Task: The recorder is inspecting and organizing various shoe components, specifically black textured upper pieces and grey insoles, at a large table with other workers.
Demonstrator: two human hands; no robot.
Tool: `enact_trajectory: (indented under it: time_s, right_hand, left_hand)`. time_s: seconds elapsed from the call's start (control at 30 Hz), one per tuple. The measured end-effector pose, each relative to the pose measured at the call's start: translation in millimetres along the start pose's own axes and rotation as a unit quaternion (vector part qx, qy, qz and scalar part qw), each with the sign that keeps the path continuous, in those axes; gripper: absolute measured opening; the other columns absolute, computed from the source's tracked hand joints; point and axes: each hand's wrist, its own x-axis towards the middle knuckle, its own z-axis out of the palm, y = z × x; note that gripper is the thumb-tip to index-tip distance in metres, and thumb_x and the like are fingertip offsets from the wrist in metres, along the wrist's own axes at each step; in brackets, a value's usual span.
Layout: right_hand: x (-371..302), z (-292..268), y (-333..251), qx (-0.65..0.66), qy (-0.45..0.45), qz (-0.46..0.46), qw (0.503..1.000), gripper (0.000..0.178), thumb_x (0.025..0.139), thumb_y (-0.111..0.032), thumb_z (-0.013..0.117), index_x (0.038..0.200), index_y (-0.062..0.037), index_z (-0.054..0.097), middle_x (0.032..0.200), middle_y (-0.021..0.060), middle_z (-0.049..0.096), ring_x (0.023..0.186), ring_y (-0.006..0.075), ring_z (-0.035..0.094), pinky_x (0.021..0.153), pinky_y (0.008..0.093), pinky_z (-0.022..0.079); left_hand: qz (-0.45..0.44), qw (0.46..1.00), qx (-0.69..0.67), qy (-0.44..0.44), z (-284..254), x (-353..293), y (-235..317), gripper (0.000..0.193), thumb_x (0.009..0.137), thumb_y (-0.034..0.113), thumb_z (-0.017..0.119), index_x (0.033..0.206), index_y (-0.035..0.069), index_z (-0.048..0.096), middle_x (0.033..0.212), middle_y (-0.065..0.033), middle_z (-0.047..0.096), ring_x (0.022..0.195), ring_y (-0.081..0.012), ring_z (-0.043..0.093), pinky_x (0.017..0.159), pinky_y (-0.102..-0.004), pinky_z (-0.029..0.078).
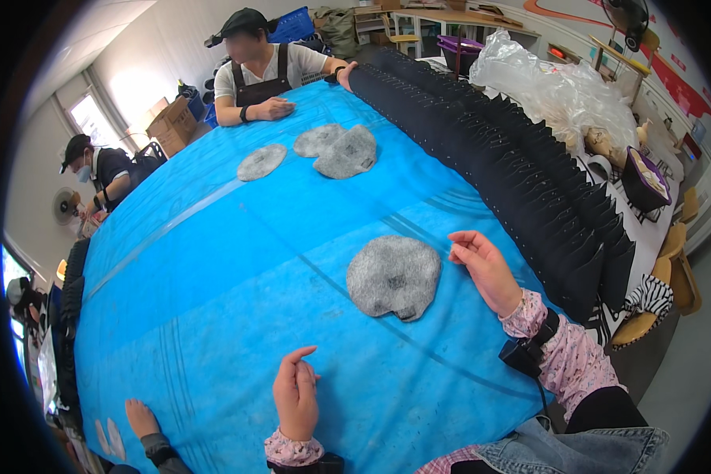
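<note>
A grey felt-like fabric piece [393,276], rounded with a notched lower edge and a darker patch in its middle, lies flat on the blue table cover [237,316]. Just off its right edge is my right hand [486,272], fingers loosely bent, thumb and forefinger apart, holding nothing. My left hand [296,395] hovers over the cover nearer to me, forefinger stretched out and the other fingers curled, with nothing visible in it. Farther off lie more grey pieces: a single oval piece [261,163] and a notched piece [346,152] overlapping another [316,141].
Along the right edge runs a long overlapping row of black pieces [482,150] with small holes. A person [265,79] sits at the far end, one hand on that row. Another person's hand [141,417] rests at lower left beside small pale pieces [115,438]. Clear plastic [553,87] lies behind the row.
</note>
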Motion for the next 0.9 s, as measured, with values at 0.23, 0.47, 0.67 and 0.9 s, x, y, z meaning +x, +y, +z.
enact_trajectory:
  time_s: [0.23, 0.47, 0.67, 0.9]
  right_hand:
    - [-2, 0, 0, 0.004, 0.003, 0.004, 1.000, 0.020, 0.087, -0.011, 0.050, 0.105, -0.0022, 0.053, 0.087, 0.0000, 0.052, 0.083, 0.0073, 0.048, 0.081, 0.0212, 0.040]
    - [0, -1, 0, 0.004, 0.012, 0.008, 1.000, 0.021, 0.086, -0.012, 0.050, 0.104, -0.0026, 0.053, 0.087, -0.0004, 0.051, 0.082, 0.0073, 0.048, 0.080, 0.0210, 0.039]
    - [6, -1, -1, 0.014, -0.002, -0.007, 1.000, 0.021, 0.087, -0.014, 0.051, 0.104, -0.0023, 0.053, 0.085, 0.0001, 0.051, 0.081, 0.0074, 0.048, 0.080, 0.0220, 0.039]
    - [0, -10, 3, 0.026, -0.007, -0.021, 0.999, 0.028, 0.094, -0.025, 0.042, 0.105, -0.0013, 0.053, 0.084, 0.0011, 0.051, 0.082, 0.0093, 0.049, 0.079, 0.0228, 0.038]
  left_hand:
    - [0.015, 1.000, 0.004, 0.024, 1, -1, 2, 0.024, 0.092, 0.006, 0.037, 0.108, -0.001, 0.053, 0.064, 0.0001, 0.046, 0.055, -0.0059, 0.042, 0.056, -0.0206, 0.041]
    - [-0.009, 1.000, 0.006, 0.007, 4, 5, 3, 0.024, 0.092, 0.006, 0.038, 0.109, -0.001, 0.054, 0.068, -0.0020, 0.051, 0.058, -0.0062, 0.046, 0.052, -0.0191, 0.039]
    - [-0.011, 1.000, -0.012, 0.004, 5, 8, 3, 0.024, 0.091, 0.007, 0.041, 0.110, 0.000, 0.054, 0.069, -0.0020, 0.051, 0.059, -0.0061, 0.047, 0.053, -0.0196, 0.039]
    - [-0.023, 1.000, -0.012, 0.004, 3, 11, -14, 0.034, 0.089, 0.009, 0.047, 0.122, 0.002, 0.046, 0.082, -0.0050, 0.057, 0.063, -0.0098, 0.052, 0.058, -0.0234, 0.044]
